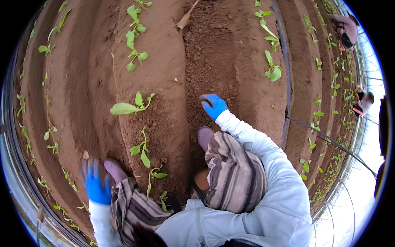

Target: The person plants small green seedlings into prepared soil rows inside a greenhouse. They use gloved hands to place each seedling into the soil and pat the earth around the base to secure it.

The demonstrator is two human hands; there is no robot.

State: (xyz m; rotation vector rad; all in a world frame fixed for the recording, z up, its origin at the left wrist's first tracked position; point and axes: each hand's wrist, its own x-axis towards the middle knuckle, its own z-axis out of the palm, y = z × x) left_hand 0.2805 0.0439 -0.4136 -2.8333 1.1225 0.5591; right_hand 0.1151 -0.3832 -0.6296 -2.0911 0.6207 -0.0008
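Observation:
My left hand, in a blue glove with soiled fingertips, reaches over the furrow at the lower left. Its fingers are stretched out and slightly blurred. My right hand, gloved the same way, hangs over the loose dark soil of the middle furrow. The fingers there are curled in, and whatever they might hold is hidden. Between my arms runs a raised bed. On it lies a leafy green seedling, tilted to the left, and nearer me stands another seedling.
Farther up the bed grows a row of seedlings. A tan, narrow object lies at the furrow's far end. A dark hose runs along the right. My purple shoes stand in the furrows. Two people work at the far right.

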